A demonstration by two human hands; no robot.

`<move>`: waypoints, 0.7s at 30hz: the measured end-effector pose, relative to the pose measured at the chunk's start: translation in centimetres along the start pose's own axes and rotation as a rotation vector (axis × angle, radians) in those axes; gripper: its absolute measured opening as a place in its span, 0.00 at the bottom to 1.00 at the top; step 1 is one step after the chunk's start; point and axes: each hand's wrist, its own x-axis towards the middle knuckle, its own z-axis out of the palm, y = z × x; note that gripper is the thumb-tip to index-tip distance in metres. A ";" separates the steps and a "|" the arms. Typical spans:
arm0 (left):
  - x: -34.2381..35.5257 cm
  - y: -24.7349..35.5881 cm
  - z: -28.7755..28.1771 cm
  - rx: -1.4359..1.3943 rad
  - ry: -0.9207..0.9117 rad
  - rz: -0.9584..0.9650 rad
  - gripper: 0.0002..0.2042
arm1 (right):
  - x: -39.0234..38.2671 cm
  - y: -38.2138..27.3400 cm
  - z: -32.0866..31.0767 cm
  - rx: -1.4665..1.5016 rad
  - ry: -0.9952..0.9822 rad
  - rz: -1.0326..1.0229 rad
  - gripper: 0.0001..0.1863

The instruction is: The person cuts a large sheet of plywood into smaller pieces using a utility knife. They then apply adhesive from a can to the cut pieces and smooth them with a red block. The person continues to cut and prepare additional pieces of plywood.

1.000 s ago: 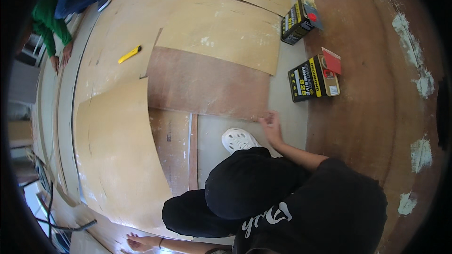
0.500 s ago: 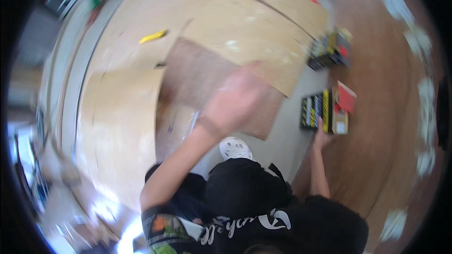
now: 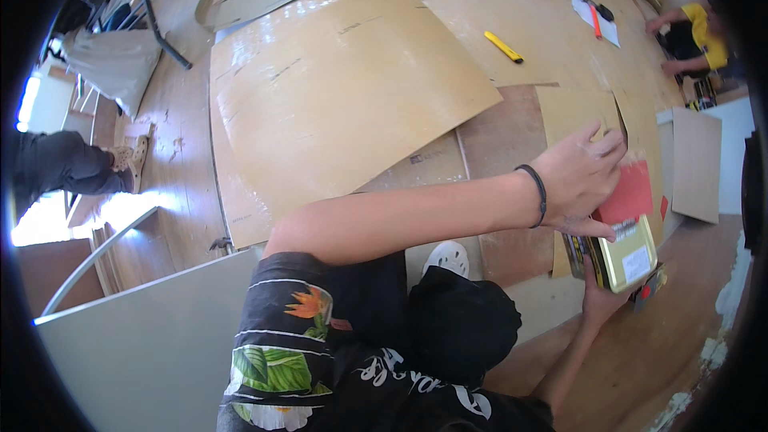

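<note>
Left hand (image 3: 578,180): reaching across the body, black cord band (image 3: 543,192) at the wrist; fingers bent beside a flat red piece (image 3: 628,194), thumb lying at the near edge of the tin's top; whether it grips the red piece, cannot tell

Right hand (image 3: 602,301): grasping the tin from the near side and below, thumb up along its dark wall

Rectangular tin (image 3: 618,254): one, dark-sided, gold-topped, white label on top; tilted, between both hands; red piece standing at its far edge

Second tin (image 3: 652,286): one, mostly hidden behind the first, red spot showing

White perforated shoe (image 3: 446,258): one, below the left forearm

Reddish-brown board (image 3: 506,172): flat, beyond the forearm

Large tan sheet (image 3: 344,96): one, bowed upward, left of the board

Yellow cutter (image 3: 502,46): one, lying beyond the sheet's far corner

White paper (image 3: 608,30): one, orange-handled tool (image 3: 595,21) upon it

Co-worker in yellow (image 3: 702,38): far right, crouching, arms bare
</note>
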 end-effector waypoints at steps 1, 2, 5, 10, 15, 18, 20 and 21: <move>-0.9 -0.9 -1.8 0.038 -0.028 -0.033 0.30 | 1.1 -1.8 1.1 0.168 -0.028 -0.036 0.59; -1.9 -1.6 -3.5 0.094 -0.018 -0.073 0.29 | 2.4 -3.7 2.1 0.120 -0.052 -0.102 0.60; -4.5 -4.3 -7.7 0.094 -0.067 -0.327 0.24 | 5.5 -9.8 4.9 0.079 -0.143 -0.269 0.61; -12.9 -13.2 -15.9 -0.018 0.130 -0.544 0.13 | 9.2 -20.6 9.0 0.331 -0.451 -0.389 0.61; -25.3 -22.1 -27.5 0.336 0.516 -0.934 0.18 | 11.1 -31.3 14.4 0.268 -0.463 -0.678 0.63; -31.5 -24.6 -29.7 0.357 0.723 -0.881 0.19 | 12.1 -36.1 17.6 0.175 -0.429 -0.922 0.63; -34.5 -26.0 -29.0 0.276 0.779 -0.848 0.20 | 12.9 -38.7 19.4 0.077 -0.484 -0.935 0.63; -35.8 -26.9 -28.3 0.221 0.801 -0.866 0.20 | 13.3 -40.0 20.0 0.035 -0.504 -0.944 0.63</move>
